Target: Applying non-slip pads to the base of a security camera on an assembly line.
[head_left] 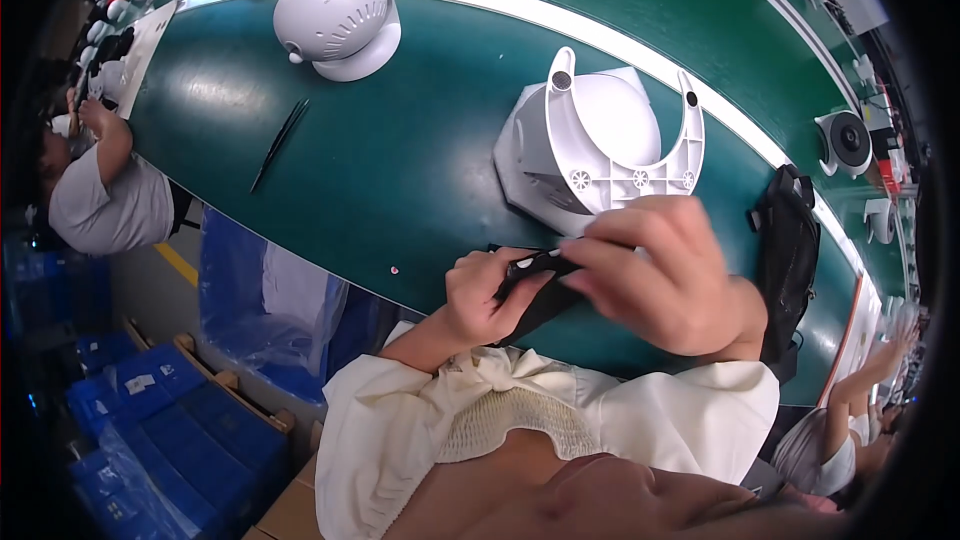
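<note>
Near the front edge of the green table, my left hand (482, 292) is closed on a black strip (535, 265) with small pale spots on it. My right hand (655, 275), a little blurred, has its thumb and fingers pinched together at the strip's right end. Its fingertips partly hide that end, and whether a small piece is between them cannot be made out. Just beyond my hands lies a white plastic housing (545, 145) with two curved prongs pointing away from me. Dark round pads sit near both prong tips, and ribbed round sockets line the part between them.
Another rounded white housing (335, 15) with slots stands at the far left. Black tweezers (278, 145) lie left of centre. A black bag (790, 265) is on the right. Blue crates (180, 410) stand on the floor at left. Co-workers sit at the left (110, 185) and right (835, 440).
</note>
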### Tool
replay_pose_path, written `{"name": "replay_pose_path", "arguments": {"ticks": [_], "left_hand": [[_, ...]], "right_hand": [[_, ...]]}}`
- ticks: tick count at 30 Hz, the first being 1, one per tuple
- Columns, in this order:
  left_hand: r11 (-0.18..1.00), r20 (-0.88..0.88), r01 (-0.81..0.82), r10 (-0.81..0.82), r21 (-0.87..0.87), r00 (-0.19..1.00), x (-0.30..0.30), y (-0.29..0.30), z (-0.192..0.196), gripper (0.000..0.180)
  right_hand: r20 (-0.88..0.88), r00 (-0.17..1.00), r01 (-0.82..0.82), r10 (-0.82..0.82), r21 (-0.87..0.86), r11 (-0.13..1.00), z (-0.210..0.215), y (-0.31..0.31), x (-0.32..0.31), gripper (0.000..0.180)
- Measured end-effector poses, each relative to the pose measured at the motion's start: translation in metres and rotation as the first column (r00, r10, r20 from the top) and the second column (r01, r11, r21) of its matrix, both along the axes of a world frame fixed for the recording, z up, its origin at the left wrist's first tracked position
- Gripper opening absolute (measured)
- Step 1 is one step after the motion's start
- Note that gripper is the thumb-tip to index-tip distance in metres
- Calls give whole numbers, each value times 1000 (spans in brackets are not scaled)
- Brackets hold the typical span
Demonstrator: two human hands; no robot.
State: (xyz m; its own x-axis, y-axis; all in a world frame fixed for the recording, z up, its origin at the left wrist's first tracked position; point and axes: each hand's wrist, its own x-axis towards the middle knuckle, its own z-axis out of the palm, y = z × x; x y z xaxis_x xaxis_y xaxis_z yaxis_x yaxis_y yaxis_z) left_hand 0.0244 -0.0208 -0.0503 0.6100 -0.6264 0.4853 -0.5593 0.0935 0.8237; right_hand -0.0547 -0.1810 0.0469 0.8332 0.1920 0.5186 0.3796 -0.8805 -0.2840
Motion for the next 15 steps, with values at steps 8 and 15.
{"name": "replay_pose_path", "arguments": {"ticks": [8, 15], "left_hand": [[999, 30, 24, -23, -46, 999, 4, 3, -2, 17], [993, 49, 55, -50, -103, 998, 11, 0, -3, 9]], "right_hand": [[-99, 978, -185, 184, -4, 983, -15, -2, 11, 29], [-35, 971, -228, 235, 141, 963, -18, -7, 17, 24]]}}
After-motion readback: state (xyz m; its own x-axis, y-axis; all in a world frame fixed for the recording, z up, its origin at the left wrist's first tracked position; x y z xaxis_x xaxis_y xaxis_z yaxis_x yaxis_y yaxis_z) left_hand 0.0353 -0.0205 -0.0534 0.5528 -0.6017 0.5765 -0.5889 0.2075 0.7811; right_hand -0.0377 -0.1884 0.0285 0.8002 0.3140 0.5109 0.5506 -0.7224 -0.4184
